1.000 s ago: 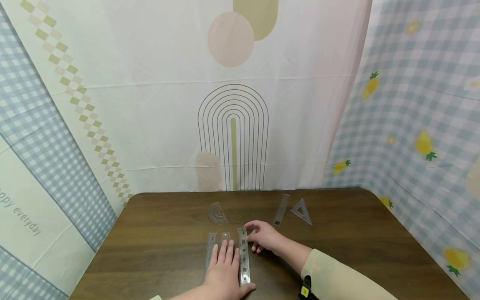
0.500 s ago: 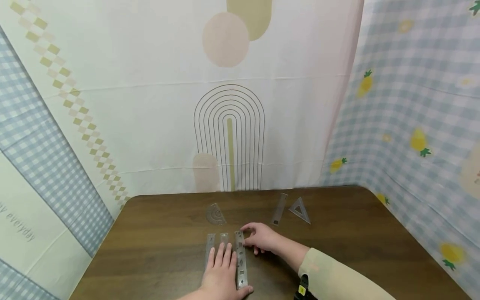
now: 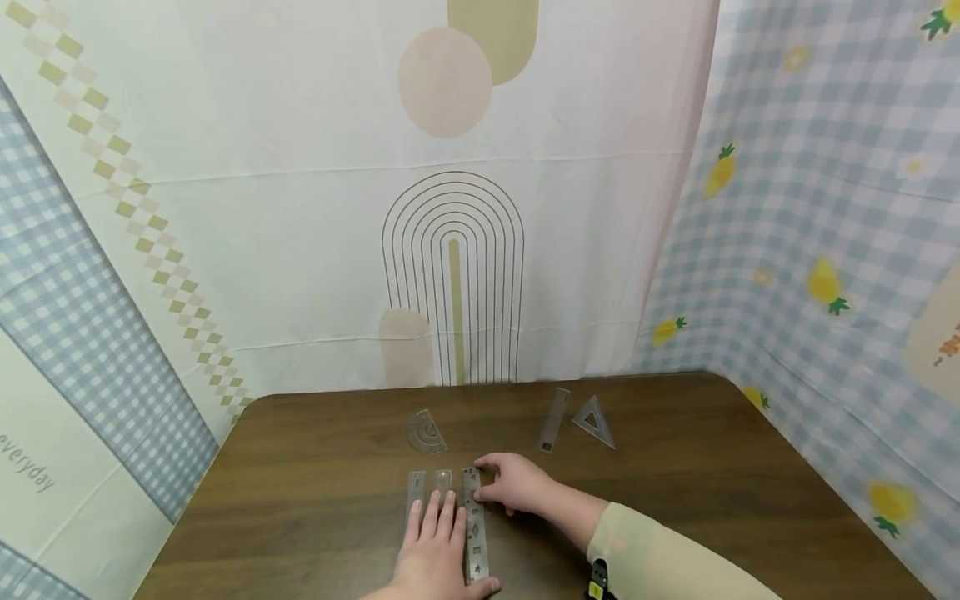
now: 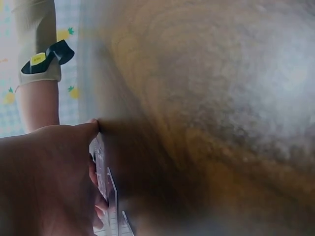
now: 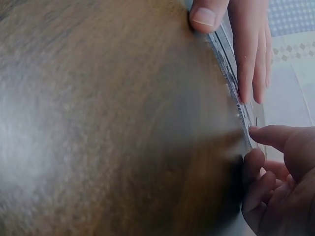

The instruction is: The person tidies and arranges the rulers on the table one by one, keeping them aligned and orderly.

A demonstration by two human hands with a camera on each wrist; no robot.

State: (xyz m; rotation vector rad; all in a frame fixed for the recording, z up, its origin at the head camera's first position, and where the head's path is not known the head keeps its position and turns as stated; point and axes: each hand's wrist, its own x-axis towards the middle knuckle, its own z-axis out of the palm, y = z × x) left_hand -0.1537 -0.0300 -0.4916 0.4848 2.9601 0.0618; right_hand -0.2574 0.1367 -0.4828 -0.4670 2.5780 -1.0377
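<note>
A clear stencil ruler [image 3: 476,533] with cut-out shapes lies lengthwise on the brown table [image 3: 300,500]. At its far end my right hand [image 3: 519,483] grips the right corner, with bent finger and thumb at the edge. My left hand [image 3: 433,557] rests flat over two other clear rulers, a left ruler [image 3: 416,490] and a middle ruler [image 3: 443,480], hiding most of the middle one. Its thumb reaches the stencil ruler's near end. In the right wrist view, the right thumb and curled fingers meet the stencil ruler's [image 5: 231,81] edge.
Behind the rulers lies a clear protractor [image 3: 427,432]. A short clear ruler [image 3: 555,421] and a set square [image 3: 595,423] lie at the back right. Patterned cloth [image 3: 337,250] hangs behind the table's far edge and along both sides.
The stencil ruler has shifted slightly left, closer to the middle ruler, with the right hand moving along. The left hand stays flat on the rulers. The head view has turned a little.
</note>
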